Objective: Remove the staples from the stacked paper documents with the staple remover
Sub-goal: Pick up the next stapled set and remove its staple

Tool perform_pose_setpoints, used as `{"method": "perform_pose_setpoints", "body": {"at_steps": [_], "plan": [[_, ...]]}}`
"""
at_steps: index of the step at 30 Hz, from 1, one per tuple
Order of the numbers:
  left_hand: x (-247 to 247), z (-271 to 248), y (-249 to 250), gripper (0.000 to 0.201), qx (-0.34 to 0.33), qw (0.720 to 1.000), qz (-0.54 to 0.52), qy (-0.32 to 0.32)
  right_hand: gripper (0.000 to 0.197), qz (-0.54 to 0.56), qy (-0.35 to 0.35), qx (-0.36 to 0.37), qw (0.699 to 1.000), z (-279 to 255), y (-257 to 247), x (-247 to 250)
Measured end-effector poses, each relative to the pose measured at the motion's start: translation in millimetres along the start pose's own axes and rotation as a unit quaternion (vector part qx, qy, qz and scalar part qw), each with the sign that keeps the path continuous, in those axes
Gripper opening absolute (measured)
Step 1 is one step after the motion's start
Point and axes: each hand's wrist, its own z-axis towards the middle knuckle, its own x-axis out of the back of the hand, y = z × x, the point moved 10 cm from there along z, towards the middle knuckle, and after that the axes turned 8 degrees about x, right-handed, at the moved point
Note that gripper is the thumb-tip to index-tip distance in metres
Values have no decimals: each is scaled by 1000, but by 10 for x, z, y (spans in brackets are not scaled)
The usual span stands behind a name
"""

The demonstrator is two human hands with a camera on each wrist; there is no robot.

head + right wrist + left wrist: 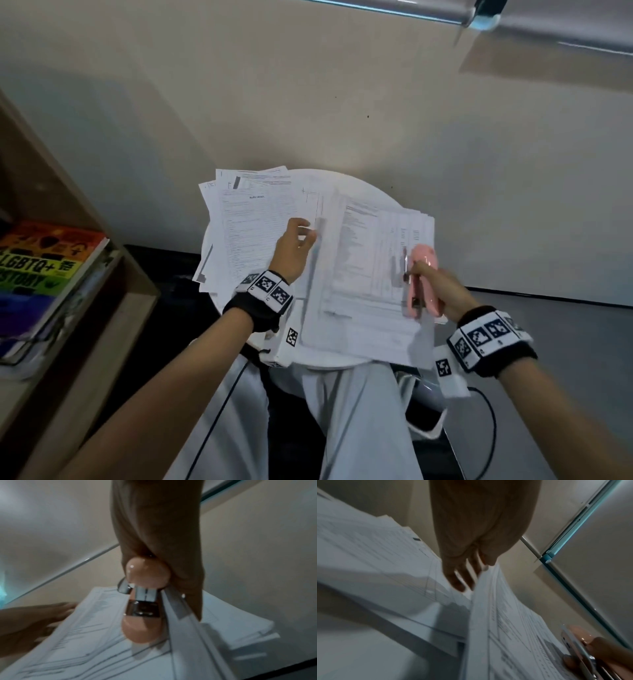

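Note:
Two loose stacks of printed paper documents cover a small round white table [370, 181]: a left pile [253, 219] and a right stack [370, 274]. My left hand [308, 233] pinches the edge of a sheet [488, 601] between the two piles and lifts it; the fingers [462, 577] show in the left wrist view. Over the right stack's right edge, my right hand [421, 274] grips a pink staple remover [423, 284] with metal jaws. That tool [144, 608] is close up in the right wrist view, a sheet edge running beside it. No staple can be made out.
A wooden bookshelf [102, 308] stands at the left with a rainbow-coloured book [44, 263] lying on it. A plain wall rises right behind the table. My legs in light trousers [342, 411] and black cables [489, 421] are below the table's near edge.

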Motion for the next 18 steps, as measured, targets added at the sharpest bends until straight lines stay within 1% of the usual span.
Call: {"method": "perform_pose_setpoints", "body": {"at_steps": [1,2,3,4,5,6,7,9,10,11,12,13,14,15,16,17,18], "plan": [[138,57,-134,40,29,996,79,35,23,-5,26,-3,1000,93,-16,96],[330,86,-288,50,75,978,173,85,24,-8,48,-5,999,192,-32,186],[549,74,-438,61,131,951,245,134,27,-5,62,-8,998,278,-58,243],[753,21,-548,70,178,927,284,170,31,-9,72,-13,997,366,-80,283],[894,-32,-646,76,209,911,297,193,32,-18,76,-9,997,461,-106,302],[978,-78,-714,80,223,904,300,206,32,-40,79,-3,996,527,-152,301],[1005,-92,-782,81,228,902,301,211,34,-57,81,7,995,595,-194,281],[1004,-115,-854,82,231,898,306,217,44,-103,79,13,991,691,-233,214],[1005,-125,-867,83,236,896,303,222,50,-150,77,8,986,698,-233,176],[1013,-125,-871,84,241,896,297,227,57,-222,87,7,971,719,-237,172],[1021,-122,-880,86,253,896,288,225,63,-304,101,12,947,709,-267,163],[1034,-109,-891,88,264,896,280,222,63,-362,121,33,924,683,-329,139],[1044,-95,-894,89,274,896,274,217,57,-391,144,66,906,616,-418,89],[1047,-73,-901,91,281,896,271,212,49,-401,168,116,893,534,-528,23],[1053,-55,-906,93,291,895,271,204,43,-397,171,161,887,432,-611,-77],[1059,-48,-910,96,300,894,272,194,39,-376,151,196,893,337,-637,-206],[1064,-32,-929,100,309,894,269,183,36,-330,111,218,912,229,-624,-344]]}}
